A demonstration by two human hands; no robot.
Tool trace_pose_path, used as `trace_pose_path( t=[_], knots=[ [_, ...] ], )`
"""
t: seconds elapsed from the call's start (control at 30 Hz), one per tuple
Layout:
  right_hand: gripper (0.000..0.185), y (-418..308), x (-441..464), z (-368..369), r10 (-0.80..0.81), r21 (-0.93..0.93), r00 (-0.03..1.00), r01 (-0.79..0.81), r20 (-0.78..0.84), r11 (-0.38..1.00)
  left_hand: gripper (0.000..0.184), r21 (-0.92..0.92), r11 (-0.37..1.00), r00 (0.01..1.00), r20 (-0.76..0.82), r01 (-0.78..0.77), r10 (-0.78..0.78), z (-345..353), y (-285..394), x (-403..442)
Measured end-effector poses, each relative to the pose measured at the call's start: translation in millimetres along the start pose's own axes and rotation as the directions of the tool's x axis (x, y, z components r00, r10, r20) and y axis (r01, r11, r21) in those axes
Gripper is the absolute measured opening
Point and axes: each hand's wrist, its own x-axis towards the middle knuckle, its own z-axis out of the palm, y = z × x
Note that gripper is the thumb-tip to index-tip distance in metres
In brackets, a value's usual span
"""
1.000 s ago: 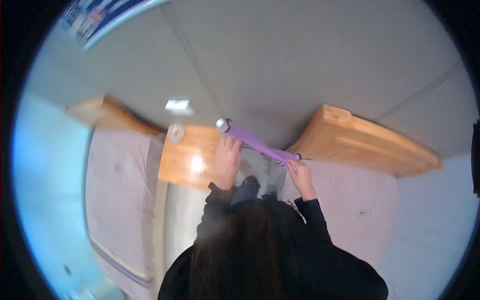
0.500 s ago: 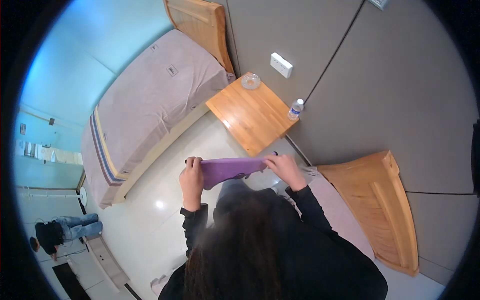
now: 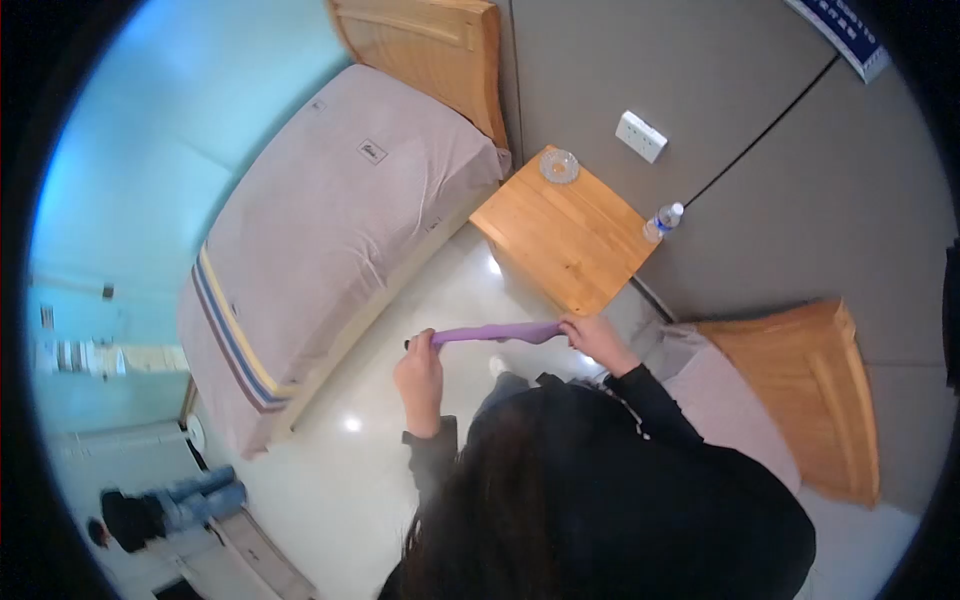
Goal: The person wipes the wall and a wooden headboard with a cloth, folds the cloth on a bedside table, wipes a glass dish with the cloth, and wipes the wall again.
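A purple cloth [image 3: 497, 333] is stretched between my two hands, in front of my body and above the floor. My left hand [image 3: 418, 380] is closed on its left end. The other end is pinched in my right hand [image 3: 594, 340]. From above, the cloth shows as a narrow, nearly level strip; I cannot tell what kind of item it is. A small dark bit shows beside the left fingers.
Ahead stands a wooden bedside table [image 3: 565, 240] with a glass ashtray [image 3: 559, 167] and a water bottle [image 3: 663, 222]. One bed [image 3: 330, 200] is on the left; another headboard [image 3: 800, 390] is on the right. A person [image 3: 150, 515] stands far left.
The cloth hung down as a wider sheet before and is now a thin strip. The view has shifted, so the furniture appears further right. Both hands keep their hold.
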Motion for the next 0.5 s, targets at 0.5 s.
trace_pose_path(
  t=[0.5],
  knots=[
    [0.017, 9.4, 45.8, 0.3, 0.552, 0.334, 0.817, -0.481, -0.164, 0.811, 0.011, -0.218, 0.922, 0.851, 0.362, -0.319, 0.38, 64.9, -6.3, 168.4]
  ],
)
